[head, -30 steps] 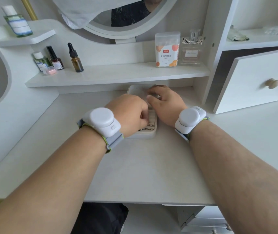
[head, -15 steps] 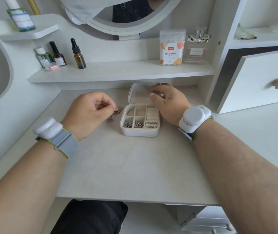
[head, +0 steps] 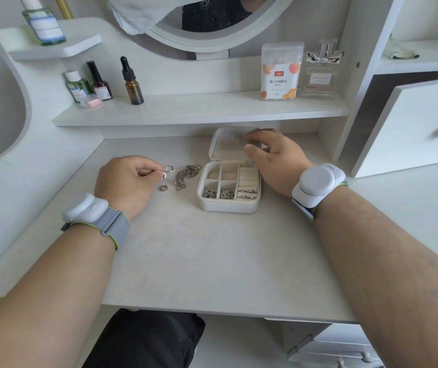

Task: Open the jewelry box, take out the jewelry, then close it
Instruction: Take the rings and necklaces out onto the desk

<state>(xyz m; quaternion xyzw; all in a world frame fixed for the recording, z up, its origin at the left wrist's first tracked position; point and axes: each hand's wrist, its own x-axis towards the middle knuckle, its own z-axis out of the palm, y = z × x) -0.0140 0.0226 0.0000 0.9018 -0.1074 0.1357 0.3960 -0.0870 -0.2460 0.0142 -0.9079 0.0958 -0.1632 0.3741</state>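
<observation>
My left hand (head: 127, 179) pinches a small silver ring (head: 168, 168) between thumb and fingertips, at nine o'clock from the square cream jewelry box (head: 228, 206), which sits open on the pale desk top (head: 199, 261). A silver chain heap (head: 186, 173) lies between them, and another little ring (head: 163, 188) rests at its seven o'clock. My right hand (head: 276, 160) grips the raised lid (head: 226, 146) at the box's twelve o'clock. Chains and rings fill the near compartments.

At one o'clock on the shelf, the white plastic box (head: 281, 71) bears a small red badge, its print too tiny for me, above a line of grey Chinese characters; just beside it, the perfume bottle (head: 319, 79) label shows faint cursive I cannot read; at eleven o'clock, the small bottles (head: 101, 85) carry illegible labels.
</observation>
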